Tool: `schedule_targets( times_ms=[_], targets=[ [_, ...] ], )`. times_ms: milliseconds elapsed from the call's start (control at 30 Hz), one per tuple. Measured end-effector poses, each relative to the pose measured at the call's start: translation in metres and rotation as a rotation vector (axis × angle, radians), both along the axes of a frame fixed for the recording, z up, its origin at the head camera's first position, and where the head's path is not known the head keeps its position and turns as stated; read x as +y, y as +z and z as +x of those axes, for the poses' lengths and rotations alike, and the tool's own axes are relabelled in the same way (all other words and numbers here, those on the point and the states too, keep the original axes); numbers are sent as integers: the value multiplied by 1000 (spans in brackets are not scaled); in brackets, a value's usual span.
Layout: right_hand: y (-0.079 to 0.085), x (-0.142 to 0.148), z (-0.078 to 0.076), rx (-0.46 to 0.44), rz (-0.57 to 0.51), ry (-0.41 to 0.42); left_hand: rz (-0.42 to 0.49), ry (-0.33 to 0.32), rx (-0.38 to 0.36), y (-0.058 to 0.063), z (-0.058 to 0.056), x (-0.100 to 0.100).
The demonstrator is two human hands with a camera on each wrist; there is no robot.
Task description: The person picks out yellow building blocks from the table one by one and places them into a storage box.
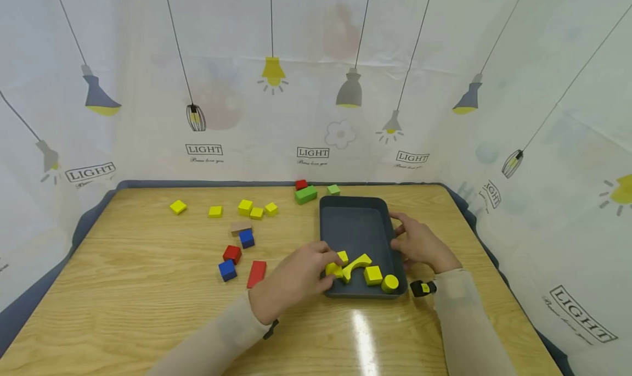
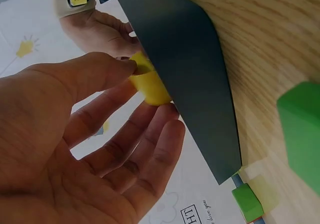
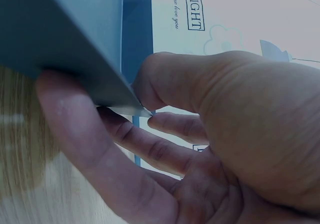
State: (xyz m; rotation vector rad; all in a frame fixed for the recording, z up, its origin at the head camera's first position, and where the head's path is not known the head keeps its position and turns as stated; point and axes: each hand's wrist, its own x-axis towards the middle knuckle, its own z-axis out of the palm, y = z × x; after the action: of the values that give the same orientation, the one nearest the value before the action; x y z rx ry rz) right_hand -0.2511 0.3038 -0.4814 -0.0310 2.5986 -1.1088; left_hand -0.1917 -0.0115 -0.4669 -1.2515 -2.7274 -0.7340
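My left hand (image 1: 298, 274) reaches over the near-left part of a dark grey tray (image 1: 353, 217). Its thumb and fingers pinch a yellow rounded block (image 2: 154, 87), partly hidden by the fingers. Beside it in the tray lie a yellow arch block (image 1: 356, 266), a yellow cube (image 1: 373, 275), a yellow cylinder (image 1: 390, 283) and another yellow block (image 1: 343, 257). At the tray's right side, my right hand (image 1: 422, 241) grips the rim, with fingers against the outer wall in the right wrist view.
Several yellow blocks (image 1: 245, 207) lie across the back left. Left of the tray are blue cubes (image 1: 227, 270), a red cube (image 1: 232, 254), a red flat block (image 1: 257, 274) and a wooden block (image 1: 241, 228). Green blocks (image 1: 306, 195) and another red block (image 1: 301, 184) stand behind the tray.
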Motion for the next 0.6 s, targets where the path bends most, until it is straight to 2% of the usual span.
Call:
schedule_targets(
  times_ms=[233,500,600],
  targets=[
    [1,0,0,1,-9,0,20,21,7,-1,0,-2],
    [2,0,1,2,2,5,-25,70,1,3,-3,-9],
    [2,0,1,6,1,5,-12,82,2,4,-4,-12]
  ],
)
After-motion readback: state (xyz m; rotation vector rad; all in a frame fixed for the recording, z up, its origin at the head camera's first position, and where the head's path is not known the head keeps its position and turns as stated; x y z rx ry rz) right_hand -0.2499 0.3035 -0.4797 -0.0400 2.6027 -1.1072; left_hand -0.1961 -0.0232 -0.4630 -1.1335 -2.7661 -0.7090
